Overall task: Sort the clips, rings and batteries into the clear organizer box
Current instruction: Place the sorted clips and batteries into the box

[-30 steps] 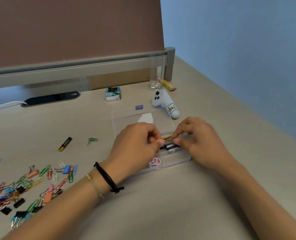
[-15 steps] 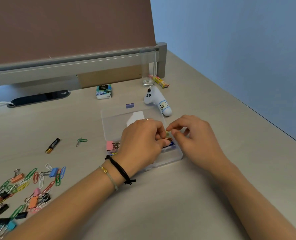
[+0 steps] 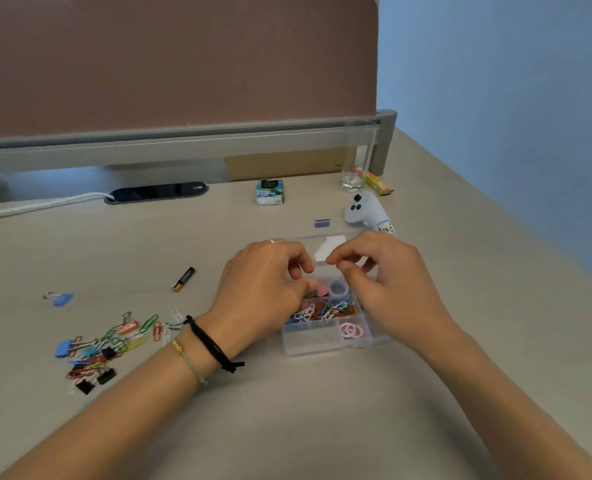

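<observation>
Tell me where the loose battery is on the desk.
In the head view the battery lies on the desk, left of the left hand, outside the clear organizer box. It is beyond the clip pile, right of a lone blue binder clip.

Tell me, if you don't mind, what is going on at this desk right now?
A person is sorting small office bits into a clear organizer box. Both hands, left hand and right hand, are curled over it; whether they hold anything is unclear. Paper clips and pink rings already sit in compartments. A battery and a pile of clips lie on the desk.
</observation>
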`<state>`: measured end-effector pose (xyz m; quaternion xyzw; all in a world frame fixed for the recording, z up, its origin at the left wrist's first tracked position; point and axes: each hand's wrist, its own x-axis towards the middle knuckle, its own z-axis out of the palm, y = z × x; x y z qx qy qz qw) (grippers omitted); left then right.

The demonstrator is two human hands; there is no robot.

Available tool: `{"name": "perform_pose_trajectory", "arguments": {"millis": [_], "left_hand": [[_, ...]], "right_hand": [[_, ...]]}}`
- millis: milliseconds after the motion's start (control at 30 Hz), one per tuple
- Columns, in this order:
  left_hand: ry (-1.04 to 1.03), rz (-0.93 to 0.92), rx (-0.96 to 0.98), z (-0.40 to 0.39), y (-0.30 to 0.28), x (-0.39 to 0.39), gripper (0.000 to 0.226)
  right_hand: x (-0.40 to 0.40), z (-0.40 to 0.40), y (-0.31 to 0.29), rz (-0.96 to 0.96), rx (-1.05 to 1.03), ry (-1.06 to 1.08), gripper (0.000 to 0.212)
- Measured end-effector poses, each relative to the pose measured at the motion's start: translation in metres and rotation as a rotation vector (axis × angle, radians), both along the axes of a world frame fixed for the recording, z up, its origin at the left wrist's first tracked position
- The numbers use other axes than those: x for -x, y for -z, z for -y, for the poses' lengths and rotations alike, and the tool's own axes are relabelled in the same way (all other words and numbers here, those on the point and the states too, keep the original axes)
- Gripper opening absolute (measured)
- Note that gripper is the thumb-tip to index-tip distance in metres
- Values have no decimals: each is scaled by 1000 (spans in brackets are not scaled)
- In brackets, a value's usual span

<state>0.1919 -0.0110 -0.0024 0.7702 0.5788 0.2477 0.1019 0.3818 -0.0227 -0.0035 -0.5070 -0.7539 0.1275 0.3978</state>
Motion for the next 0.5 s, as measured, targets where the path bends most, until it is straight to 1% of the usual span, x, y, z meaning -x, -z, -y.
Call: {"name": "perform_pose_trajectory", "arguments": {"millis": [133, 233, 300, 400, 500], "left_hand": [[-78, 3, -12, 5, 2, 54, 11], [-150, 9, -30, 9, 3, 94, 6], [-210, 8, -43, 14, 4, 119, 1], [-290, -1, -23, 20, 7, 150, 5], [-340, 22, 11, 25, 10, 175, 10]], "right_hand": [[48, -9, -4, 61, -17, -110, 21], [90, -18, -4, 178, -19, -199, 21], [119, -27, -2, 283, -8, -250, 24], [157, -40, 4, 425, -17, -287, 31], [181, -53, 11, 523, -54, -288, 34]]}}
